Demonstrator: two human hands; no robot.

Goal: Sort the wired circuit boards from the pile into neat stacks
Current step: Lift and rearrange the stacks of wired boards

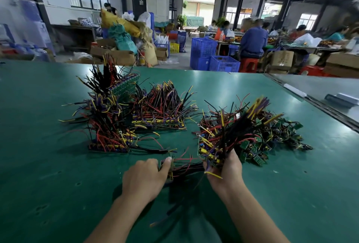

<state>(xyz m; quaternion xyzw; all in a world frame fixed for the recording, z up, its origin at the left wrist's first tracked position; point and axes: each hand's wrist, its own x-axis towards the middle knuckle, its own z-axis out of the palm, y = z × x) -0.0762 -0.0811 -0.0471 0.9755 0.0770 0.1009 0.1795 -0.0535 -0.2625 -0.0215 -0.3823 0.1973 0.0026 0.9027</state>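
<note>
**Three stacks built, a heap still unsorted**

My left hand [142,174] pinches one wired circuit board [169,172] by its edge, thumb on top. Its black and red leads trail across toward my right hand [227,170], which is clenched round a fistful of boards [208,152] with their wires bristling up and away.

Beyond my left hand stand three stacks. The nearest stack [108,146] is just past my knuckles, a wider stack [161,125] sits behind it toward my right, and the farthest stack [126,87] is behind both.

The unsorted pile [272,137] lies right beside my right fist, on its outer side, boards tumbled every way on the green table mat [48,165].

I judge the work well underway, with the pile and my handful left to stack.
</note>
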